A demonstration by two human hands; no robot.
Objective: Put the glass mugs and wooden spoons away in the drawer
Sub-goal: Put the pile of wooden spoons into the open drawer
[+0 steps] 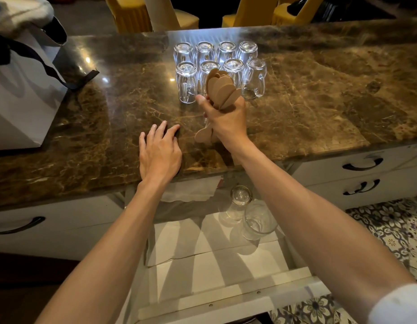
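While near mugs point(186, 83), spoons point(222, 90) above counter point(319, 101)

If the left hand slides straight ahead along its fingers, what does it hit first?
Bare counter first, then probably the front-left mug; the left hand points slightly left of it, so it may only graze it.

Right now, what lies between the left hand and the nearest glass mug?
Head view: bare marble countertop only, from left hand to front-left glass mug; right hand with the wooden spoons is alongside.
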